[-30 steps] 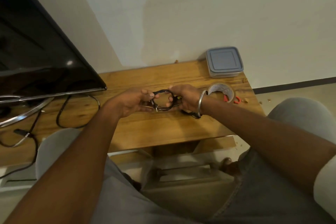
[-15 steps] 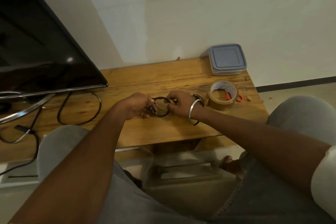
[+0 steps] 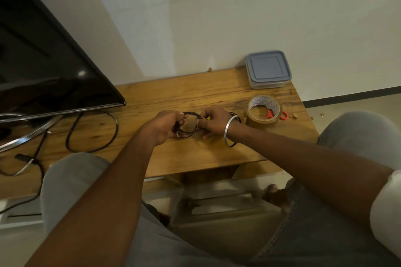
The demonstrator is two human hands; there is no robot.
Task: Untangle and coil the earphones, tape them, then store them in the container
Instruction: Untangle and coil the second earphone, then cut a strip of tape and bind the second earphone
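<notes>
Both grips, left hand point(image 3: 165, 124) and right hand point(image 3: 213, 121), pinch thin black earphone cable point(image 3: 188, 131) left of brown tape roll point(image 3: 263, 112); coil tighter than before, seemingly ready for taping.

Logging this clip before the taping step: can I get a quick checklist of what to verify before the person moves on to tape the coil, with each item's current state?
1. The earphones form a coil: ok, a round loop between the hands.
2. Coil secured: ok, the left hand and the right hand both pinch it above the table.
3. No loose tail: cannot tell, the right wrist hides part of the cord.
4. The tape roll within reach: ok, it sits just right of the right hand.
5. The scissors ready: ok, red handles show at the roll.
6. The container open: not ok, it is closed.
</notes>
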